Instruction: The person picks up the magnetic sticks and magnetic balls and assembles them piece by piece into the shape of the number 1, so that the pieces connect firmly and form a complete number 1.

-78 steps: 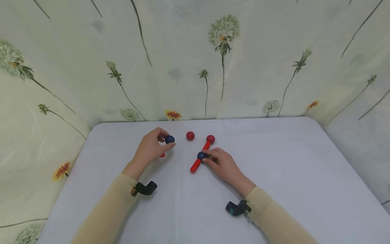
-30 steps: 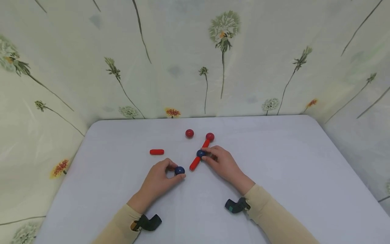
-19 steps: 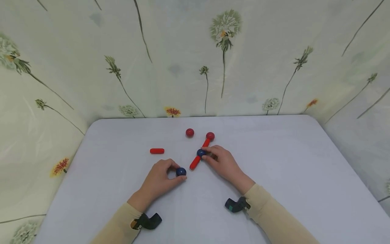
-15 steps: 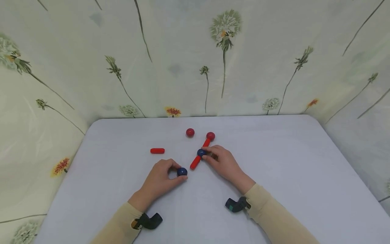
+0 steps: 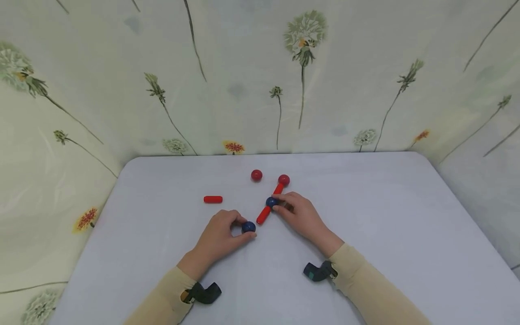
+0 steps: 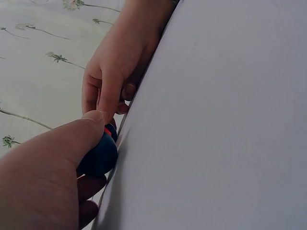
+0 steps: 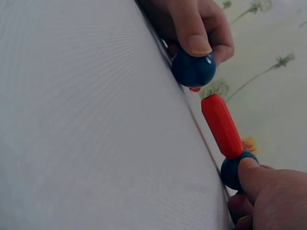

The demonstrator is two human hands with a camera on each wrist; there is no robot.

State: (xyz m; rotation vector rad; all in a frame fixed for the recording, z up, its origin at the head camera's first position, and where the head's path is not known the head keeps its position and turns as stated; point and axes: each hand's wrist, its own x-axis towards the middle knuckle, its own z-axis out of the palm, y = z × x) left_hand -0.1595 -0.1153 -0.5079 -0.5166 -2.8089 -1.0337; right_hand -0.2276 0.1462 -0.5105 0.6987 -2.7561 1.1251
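Note:
My left hand (image 5: 221, 235) pinches a glossy blue ball (image 5: 248, 227) between thumb and fingers, low over the table. Just right of it lies a chain of pieces. My right hand (image 5: 302, 217) grips the chain's middle blue ball (image 5: 271, 202) with thumb and fingertips. One red rod (image 5: 263, 215) sticks out of that ball toward me, its free end close to the left hand's ball. A gap between rod end and ball shows in the right wrist view. Another red rod (image 5: 278, 188) runs away from me to a red ball (image 5: 284, 180).
A loose red ball (image 5: 256, 175) sits behind the chain's left side. Farther left lies a loose red rod (image 5: 213, 199), crosswise. The white-covered table (image 5: 390, 216) ends at a flowered cloth backdrop (image 5: 235, 81). Each wrist wears a small black camera.
My left hand has brought its blue ball from the back left toward me and rightward, near the chain's close end, uncovering the loose red rod. The right hand keeps its hold.

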